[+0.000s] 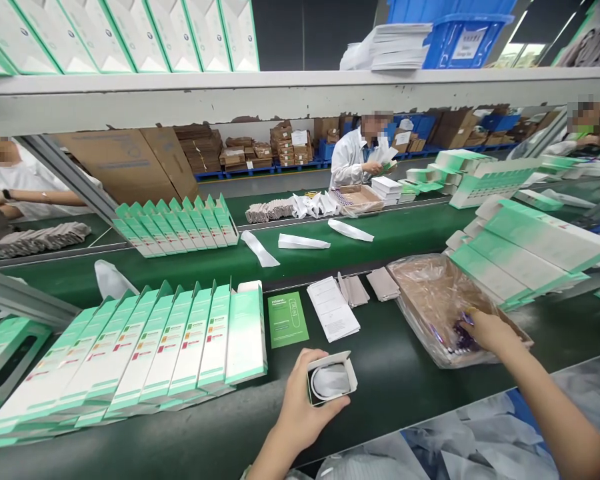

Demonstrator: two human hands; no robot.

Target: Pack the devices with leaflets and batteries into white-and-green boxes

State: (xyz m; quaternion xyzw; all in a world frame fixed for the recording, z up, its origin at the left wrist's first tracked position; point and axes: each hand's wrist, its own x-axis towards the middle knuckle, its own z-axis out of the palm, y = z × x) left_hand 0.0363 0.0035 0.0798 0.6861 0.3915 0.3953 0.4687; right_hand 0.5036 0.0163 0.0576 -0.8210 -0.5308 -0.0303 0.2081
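Observation:
My left hand (pixel 300 403) is closed round a small open carton (pixel 351 375), its open end facing me. Inside the carton sits something wrapped in white (pixel 330 381). My right hand (pixel 487 331) reaches into a plastic-lined cardboard tray (pixel 420 293), its fingers bent at small dark purple-and-silver pieces (pixel 455 333) that look like batteries. Whether the fingertips grip any of them is partly hidden. Between the hands and the conveyor lie a green booklet (pixel 287 320), folded white leaflets (pixel 333 309) and small grey-beige pouches (pixel 383 285).
Rows of green-and-white cartons (pixel 170 347) stand at left; flattened cartons (pixel 530 247) are stacked at right. White wrapped items (pixel 304 241) lie on the green belt (pixel 215 267). A shelf (pixel 280 93) crosses above. A co-worker (pixel 353 157) stands opposite. White bags (pixel 490 433) fill a bin below.

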